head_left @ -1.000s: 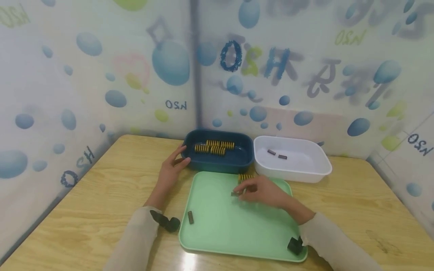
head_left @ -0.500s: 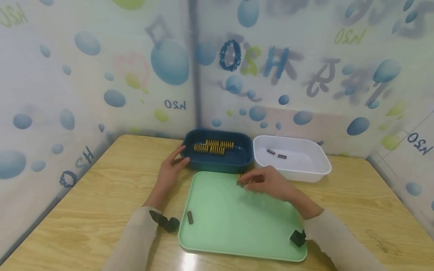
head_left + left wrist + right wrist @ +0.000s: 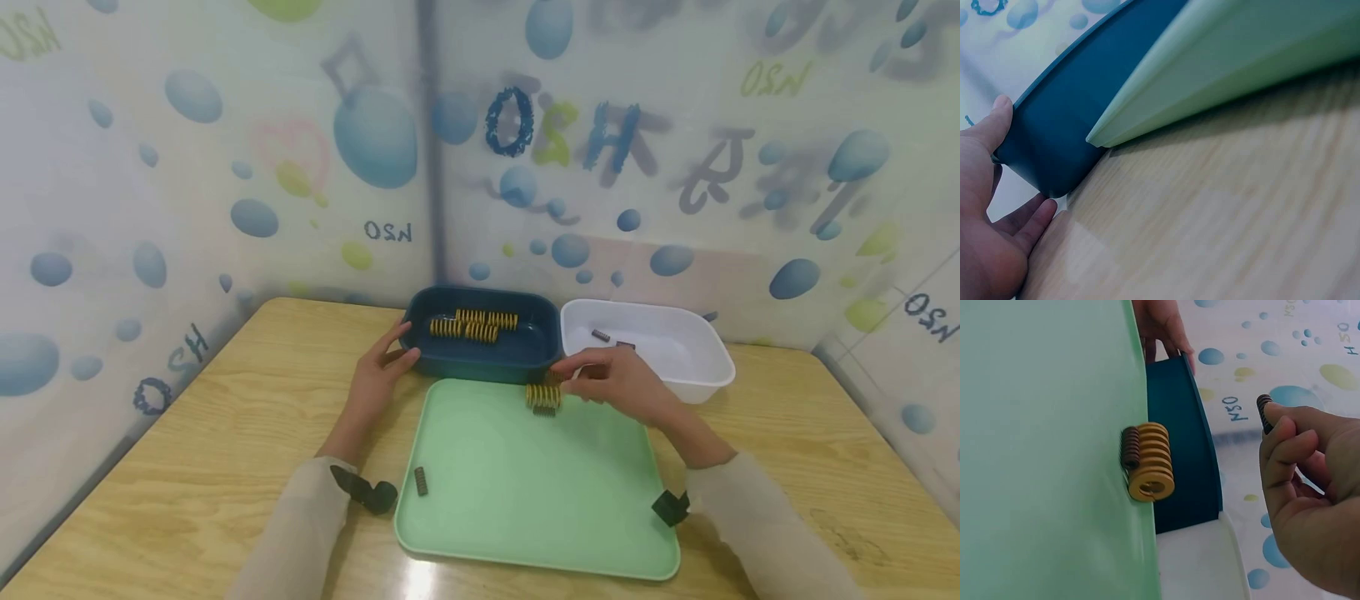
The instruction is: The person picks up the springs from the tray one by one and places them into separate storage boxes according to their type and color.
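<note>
Pale walls [image 3: 300,267] printed with blue and green droplets and reversed lettering meet in a corner behind a table [image 3: 195,417] of light, streaky wood grain. On it lies a matte green tray [image 3: 525,500], a rounded rectangle with a low raised rim. Beyond its far edge stand two deep, smooth, round-cornered tubs side by side: a glossy blue bin [image 3: 487,369] and a white bin [image 3: 652,385].

Inside the blue bin lie four yellow springs [image 3: 481,332], thick-coiled and stubby, grouped toward its left and middle. Two small dark springs [image 3: 601,335], thin and finely wound, lie in the white bin, one partly covered by the right hand [image 3: 624,385] in the head view. At the tray's far edge a fifth yellow spring [image 3: 543,396] lies on its side, a small dark coil [image 3: 544,412] just beside it. Another dark spring [image 3: 421,481] lies alone near the tray's left rim.

Above that far edge, near where the bins meet, the right hand pinches one more small spring [image 3: 1264,414] between thumb and fingertip, the other fingers folded in. Fingers and thumb loosely spread, the left hand [image 3: 375,375] touches the blue bin's left end. Both sleeves [image 3: 300,525] are cream cloth.
</note>
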Demonstrator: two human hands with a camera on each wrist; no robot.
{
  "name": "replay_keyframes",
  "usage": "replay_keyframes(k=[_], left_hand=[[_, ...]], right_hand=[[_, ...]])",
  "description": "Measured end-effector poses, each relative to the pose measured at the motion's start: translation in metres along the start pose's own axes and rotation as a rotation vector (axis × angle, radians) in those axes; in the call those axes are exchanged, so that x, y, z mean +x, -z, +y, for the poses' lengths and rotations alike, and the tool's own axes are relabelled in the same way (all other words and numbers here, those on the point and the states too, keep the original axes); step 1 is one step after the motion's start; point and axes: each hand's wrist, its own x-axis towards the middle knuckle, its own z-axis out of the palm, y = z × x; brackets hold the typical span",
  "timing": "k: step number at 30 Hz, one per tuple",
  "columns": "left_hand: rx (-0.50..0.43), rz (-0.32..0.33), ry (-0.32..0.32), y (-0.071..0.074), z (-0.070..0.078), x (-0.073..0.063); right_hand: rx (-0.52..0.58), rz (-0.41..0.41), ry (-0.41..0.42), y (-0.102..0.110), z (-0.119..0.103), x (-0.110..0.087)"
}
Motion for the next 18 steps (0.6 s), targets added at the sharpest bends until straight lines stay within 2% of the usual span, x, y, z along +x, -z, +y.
replay_keyframes(k=[7, 18], left_hand=[[0.026, 0.021, -0.024, 0.0, -0.005, 0.002], [0.024, 0.019, -0.02, -0.001, -0.007, 0.003]], right_hand=[[0.033, 0.045, -0.024, 0.015, 0.007, 0.003], [0.002, 0.101, -0.015, 0.038, 0.025, 0.012]])
